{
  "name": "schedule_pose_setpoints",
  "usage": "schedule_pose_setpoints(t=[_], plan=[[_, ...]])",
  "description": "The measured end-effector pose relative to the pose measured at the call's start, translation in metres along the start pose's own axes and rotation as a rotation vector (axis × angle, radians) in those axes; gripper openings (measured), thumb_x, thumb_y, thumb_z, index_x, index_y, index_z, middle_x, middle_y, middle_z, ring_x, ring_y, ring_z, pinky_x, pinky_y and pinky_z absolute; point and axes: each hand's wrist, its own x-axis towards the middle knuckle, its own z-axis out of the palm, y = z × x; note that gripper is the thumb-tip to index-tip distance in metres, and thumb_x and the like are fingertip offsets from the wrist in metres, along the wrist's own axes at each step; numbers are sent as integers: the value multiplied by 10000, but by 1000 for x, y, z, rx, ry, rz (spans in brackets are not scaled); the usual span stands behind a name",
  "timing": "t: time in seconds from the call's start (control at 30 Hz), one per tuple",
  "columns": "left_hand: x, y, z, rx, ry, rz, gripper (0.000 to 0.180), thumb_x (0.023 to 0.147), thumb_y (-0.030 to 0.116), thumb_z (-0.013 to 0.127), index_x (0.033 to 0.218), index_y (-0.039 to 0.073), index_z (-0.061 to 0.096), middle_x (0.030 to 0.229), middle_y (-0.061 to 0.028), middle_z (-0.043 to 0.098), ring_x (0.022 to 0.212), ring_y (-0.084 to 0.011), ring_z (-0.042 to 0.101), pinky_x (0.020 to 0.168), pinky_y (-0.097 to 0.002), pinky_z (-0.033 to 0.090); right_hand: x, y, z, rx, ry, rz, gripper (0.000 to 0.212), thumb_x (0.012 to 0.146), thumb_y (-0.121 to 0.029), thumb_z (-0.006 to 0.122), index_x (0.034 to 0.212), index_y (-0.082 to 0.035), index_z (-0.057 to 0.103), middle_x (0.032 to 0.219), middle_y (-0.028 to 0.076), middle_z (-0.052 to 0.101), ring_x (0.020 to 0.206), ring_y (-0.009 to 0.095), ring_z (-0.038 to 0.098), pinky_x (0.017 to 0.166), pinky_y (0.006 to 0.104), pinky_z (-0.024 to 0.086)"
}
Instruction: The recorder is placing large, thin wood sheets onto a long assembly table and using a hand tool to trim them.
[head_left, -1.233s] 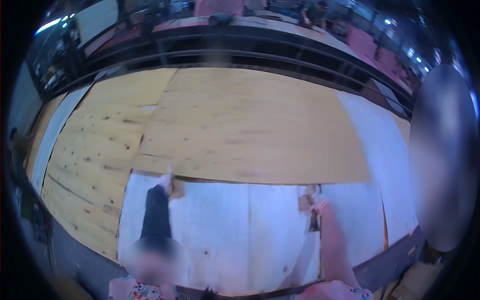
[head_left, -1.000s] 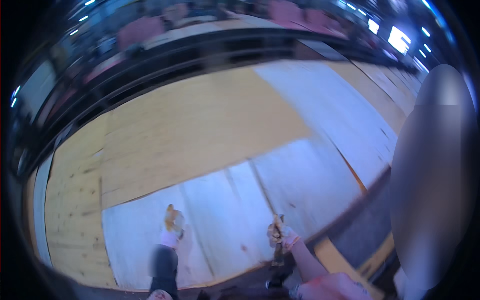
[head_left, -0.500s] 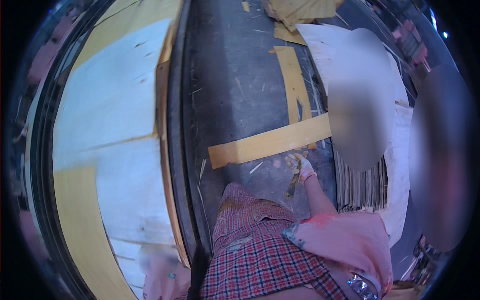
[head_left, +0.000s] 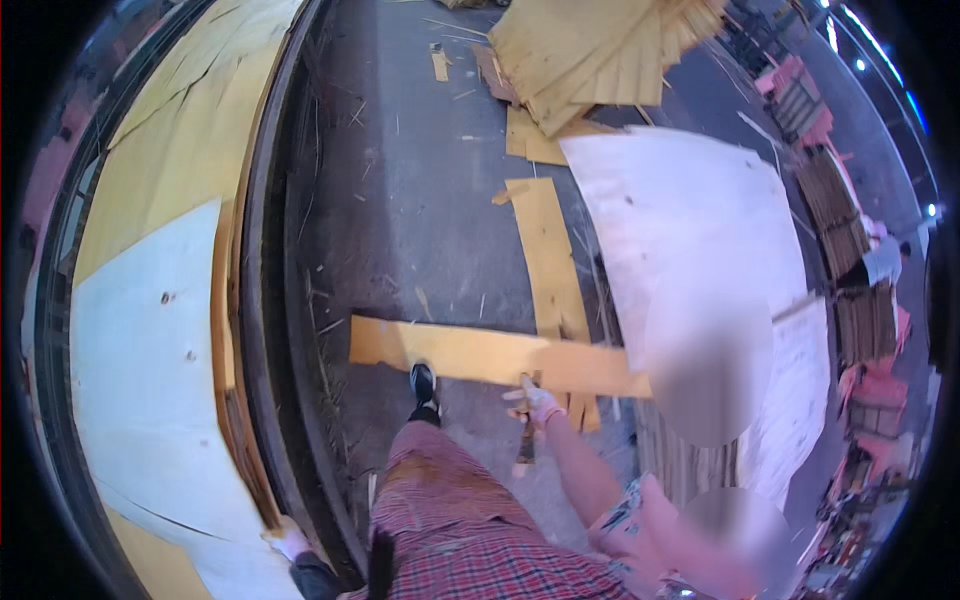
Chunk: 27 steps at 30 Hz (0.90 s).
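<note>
My right hand [head_left: 540, 405], in a pale glove, is closed around a narrow, dark, stick-like tool [head_left: 526, 450] with a paler lower end; its exact kind does not show. Just beyond this hand, a long yellowish strip of wood veneer [head_left: 460, 350] lies across the floor, with the hand close to its near edge. My left hand [head_left: 288, 541], in a pale glove too, is at the edge of a long stack of veneer sheets [head_left: 150, 330] on the left. Its fingers are blurred against the stack's edge, so their grip does not show.
Another torn veneer strip [head_left: 545, 260] runs away from me under the crosswise one. At right stands a pile of whitish sheets [head_left: 690, 220], with fanned yellowish sheets [head_left: 590, 50] beyond. My shoe [head_left: 423, 382] is beside the crosswise strip. A distant person [head_left: 882, 262] is at far right.
The view has shifted, showing more of the floor ahead. My left hand has come into sight at the left stack's edge. My right hand still holds the tool, and my shoe now shows.
</note>
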Motion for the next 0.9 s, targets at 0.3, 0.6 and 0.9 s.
schedule_pose_setpoints(t=[0.3,0.6,0.9], plan=[[151,526,-81,-254,-333,712,448,812,217,452,1178,-40,432,718,-190,594,688,-338,587,627,-411,446,53,-344,-26,317,254,-314,481,836,-475,500,1077,-59,507,691,92,605,399,135,506,346,228,361],[194,813,31,-551,-596,464,378,802,235,508,1100,3,487,694,-205,595,666,-336,602,571,-398,452,238,-639,-107,475,46,-445,678,802,-623,399,1019,6,530,884,181,620,662,228,626,394,215,416],[294,954,56,-592,-528,464,466,775,236,495,1160,-24,464,734,-236,599,648,-328,607,578,-418,451,365,-973,-76,403,154,-764,619,852,-515,425,976,80,542,838,216,608,719,286,623,661,372,524]])
